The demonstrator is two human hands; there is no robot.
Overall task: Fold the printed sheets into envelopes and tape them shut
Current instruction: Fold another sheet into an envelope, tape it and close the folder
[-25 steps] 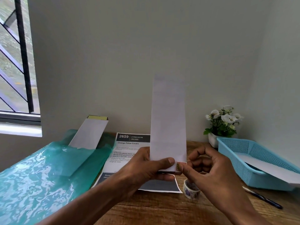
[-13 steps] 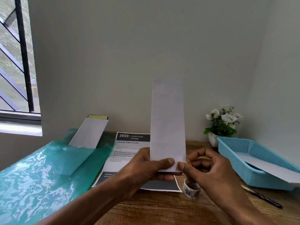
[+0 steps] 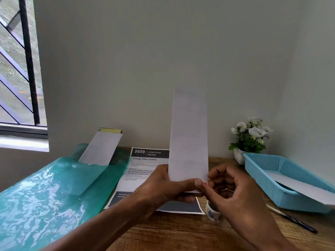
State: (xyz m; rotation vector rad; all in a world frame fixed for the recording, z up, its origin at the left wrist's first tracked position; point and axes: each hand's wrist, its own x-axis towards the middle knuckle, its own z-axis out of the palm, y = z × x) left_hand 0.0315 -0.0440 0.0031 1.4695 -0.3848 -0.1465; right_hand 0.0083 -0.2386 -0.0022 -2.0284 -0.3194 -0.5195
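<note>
A folded white sheet [image 3: 189,134] stands upright above the table, a tall narrow strip. My left hand [image 3: 165,187] grips its bottom end, thumb across the front. My right hand [image 3: 233,191] pinches the strip's lower right corner with thumb and forefinger. A printed sheet [image 3: 145,167] headed "2659 Living Room" lies flat on the wooden table [image 3: 181,232] behind my hands. A patterned tape roll [image 3: 213,212] stands on the table just below my right hand, partly hidden by it.
A teal plastic bag [image 3: 45,192] covers the left of the table, with a white envelope [image 3: 101,147] sticking out of it. A blue basket [image 3: 268,171] holding white paper sits right. A pen [image 3: 293,221] lies in front of it. A small flower pot [image 3: 252,138] stands against the wall.
The folded strip has sunk slightly lower. My right hand's fingertips have closed in on its lower right corner beside my left thumb.
</note>
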